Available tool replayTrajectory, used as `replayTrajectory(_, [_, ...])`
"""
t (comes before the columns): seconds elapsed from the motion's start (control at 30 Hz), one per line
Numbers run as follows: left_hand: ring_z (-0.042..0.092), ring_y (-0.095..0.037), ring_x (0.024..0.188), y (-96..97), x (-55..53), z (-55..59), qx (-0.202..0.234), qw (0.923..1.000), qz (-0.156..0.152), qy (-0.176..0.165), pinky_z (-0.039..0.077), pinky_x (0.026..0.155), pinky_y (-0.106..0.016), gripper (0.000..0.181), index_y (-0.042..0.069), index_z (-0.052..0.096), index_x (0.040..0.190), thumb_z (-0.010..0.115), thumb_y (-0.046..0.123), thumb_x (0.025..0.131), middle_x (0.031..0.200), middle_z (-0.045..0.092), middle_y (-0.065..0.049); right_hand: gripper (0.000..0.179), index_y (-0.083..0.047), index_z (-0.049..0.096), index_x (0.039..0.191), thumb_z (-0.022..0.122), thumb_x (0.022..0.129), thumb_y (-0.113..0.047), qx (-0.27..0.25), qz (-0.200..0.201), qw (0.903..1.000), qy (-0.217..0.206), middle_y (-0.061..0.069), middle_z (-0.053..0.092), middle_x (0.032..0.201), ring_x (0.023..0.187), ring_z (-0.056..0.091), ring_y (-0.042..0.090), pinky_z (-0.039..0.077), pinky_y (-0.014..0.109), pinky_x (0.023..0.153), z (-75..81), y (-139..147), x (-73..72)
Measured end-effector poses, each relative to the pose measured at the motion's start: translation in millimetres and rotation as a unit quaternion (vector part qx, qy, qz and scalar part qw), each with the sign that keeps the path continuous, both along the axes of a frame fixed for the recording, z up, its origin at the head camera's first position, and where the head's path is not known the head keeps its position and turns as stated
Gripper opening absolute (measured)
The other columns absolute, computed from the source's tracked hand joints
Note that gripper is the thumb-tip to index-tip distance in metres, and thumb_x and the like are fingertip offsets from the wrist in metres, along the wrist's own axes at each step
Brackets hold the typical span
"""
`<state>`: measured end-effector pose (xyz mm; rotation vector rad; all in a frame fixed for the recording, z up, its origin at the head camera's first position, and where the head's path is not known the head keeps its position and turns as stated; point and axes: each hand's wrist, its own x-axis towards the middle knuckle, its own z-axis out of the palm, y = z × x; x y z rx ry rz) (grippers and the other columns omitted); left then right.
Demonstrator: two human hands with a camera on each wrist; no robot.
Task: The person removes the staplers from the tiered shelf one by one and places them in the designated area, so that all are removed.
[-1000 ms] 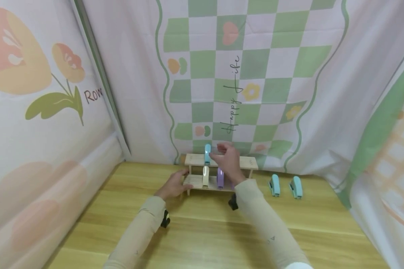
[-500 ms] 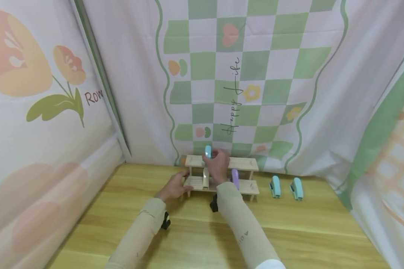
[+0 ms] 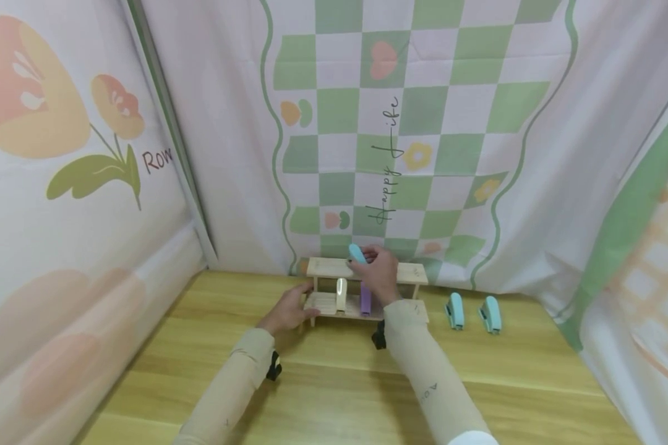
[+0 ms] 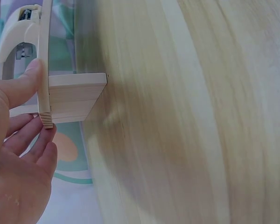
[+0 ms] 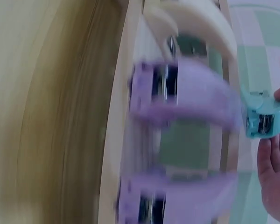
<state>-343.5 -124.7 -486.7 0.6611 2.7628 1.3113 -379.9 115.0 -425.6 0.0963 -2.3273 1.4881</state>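
Observation:
A two-tier wooden shelf (image 3: 323,267) stands at the back of the table. My left hand (image 3: 286,309) grips its left end, thumb on top of the lower board and fingertips at its edge in the left wrist view. Over the upper tier, my right hand (image 3: 383,275) pinches a light-blue stapler (image 3: 357,253), which leans left at its top. A cream stapler (image 3: 341,294) and a purple stapler (image 3: 365,300) stand on the lower tier. The right wrist view also shows a second purple stapler (image 5: 196,198), which the right arm hides in the head view.
Two more light-blue staplers, a nearer-left one (image 3: 454,311) and a right one (image 3: 490,315), stand on the wooden table (image 3: 323,383) right of the shelf. A checked curtain (image 3: 384,185) hangs close behind the shelf.
My right hand closed on the light-blue stapler on the upper tier, then moved right with it. The stapler now tilts. My left hand has stayed on the shelf.

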Motion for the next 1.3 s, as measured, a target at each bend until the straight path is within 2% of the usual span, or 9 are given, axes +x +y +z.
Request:
replayTrajectory(0.2, [0.055,-0.042,0.140,-0.5,0.9,1.1,0.001,1.0000,0.005,0.001,0.043,0.123,-0.057,0.070,-0.005,0.046,0.153,0.079,0.014,0.095,0.151,0.057,-0.025,0.043,-0.003,0.070,0.124,0.083,0.084,-0.012,0.019,0.027,0.9994,-0.004,0.016,0.073,0.117,0.106,0.067,0.029,0.059,0.043,0.099,2.0,40,3.2])
replayTrajectory(0.37, [0.054,-0.042,0.141,-1.1,-0.9,0.8,-0.002,1.0000,0.008,0.000,0.042,0.124,-0.057,0.069,-0.005,0.046,0.153,0.079,0.013,0.095,0.151,0.057,-0.025,0.044,-0.003,0.069,0.127,0.080,0.085,-0.014,0.025,0.022,0.9994,-0.008,0.016,0.071,0.120,0.109,0.066,0.030,0.058,0.039,0.099,5.4,75,10.0])
replayTrajectory(0.53, [0.052,-0.042,0.143,-0.2,0.4,1.4,-0.010,0.9998,0.015,-0.010,0.041,0.125,-0.057,0.069,-0.004,0.046,0.154,0.079,0.013,0.095,0.153,0.055,-0.025,0.041,0.001,0.071,0.123,0.082,0.086,-0.011,0.059,-0.003,0.9974,0.041,0.020,0.073,0.117,0.103,0.068,0.027,0.055,0.016,0.091,3.7,116,16.5])
replayTrajectory(0.67, [0.053,-0.042,0.142,0.7,1.2,2.4,-0.006,0.9998,0.014,-0.010,0.041,0.124,-0.057,0.069,-0.004,0.046,0.154,0.079,0.012,0.095,0.152,0.056,-0.025,0.038,0.001,0.073,0.119,0.083,0.085,-0.010,0.081,-0.029,0.9939,0.069,0.021,0.075,0.113,0.095,0.067,0.017,0.050,0.004,0.082,1.8,152,25.0])
replayTrajectory(0.93, [0.053,-0.043,0.142,0.9,1.8,3.0,-0.001,0.9999,0.013,-0.006,0.041,0.124,-0.058,0.068,-0.005,0.046,0.154,0.078,0.012,0.096,0.153,0.055,-0.026,0.041,0.001,0.070,0.123,0.082,0.086,-0.011,0.125,-0.062,0.9889,0.051,0.021,0.073,0.115,0.090,0.059,-0.003,0.048,0.002,0.081,-0.6,220,47.0])
replayTrajectory(1.13, [0.054,-0.042,0.141,1.6,2.2,2.7,-0.006,0.9999,0.009,-0.006,0.041,0.123,-0.059,0.067,-0.004,0.046,0.154,0.077,0.011,0.096,0.152,0.056,-0.025,0.047,0.000,0.067,0.131,0.081,0.091,-0.020,0.150,-0.109,0.9826,0.015,0.022,0.071,0.122,0.089,0.052,-0.013,0.045,0.002,0.077,-6.1,273,66.3])
replayTrajectory(1.23, [0.055,-0.042,0.139,1.8,2.4,3.0,-0.006,0.9999,0.008,-0.004,0.042,0.123,-0.058,0.067,-0.004,0.047,0.153,0.077,0.011,0.096,0.151,0.057,-0.025,0.050,0.001,0.065,0.134,0.081,0.093,-0.023,0.146,-0.125,0.9813,0.008,0.017,0.070,0.121,0.089,0.050,-0.015,0.044,0.001,0.076,-11.4,295,73.9])
replayTrajectory(1.3, [0.055,-0.042,0.139,1.8,2.4,3.0,-0.006,0.9999,0.008,-0.002,0.043,0.123,-0.059,0.067,-0.005,0.047,0.153,0.077,0.011,0.096,0.150,0.057,-0.025,0.050,0.001,0.064,0.135,0.080,0.094,-0.024,0.136,-0.133,0.9817,0.006,0.005,0.070,0.115,0.089,0.051,-0.016,0.044,0.000,0.075,-16.2,307,78.2])
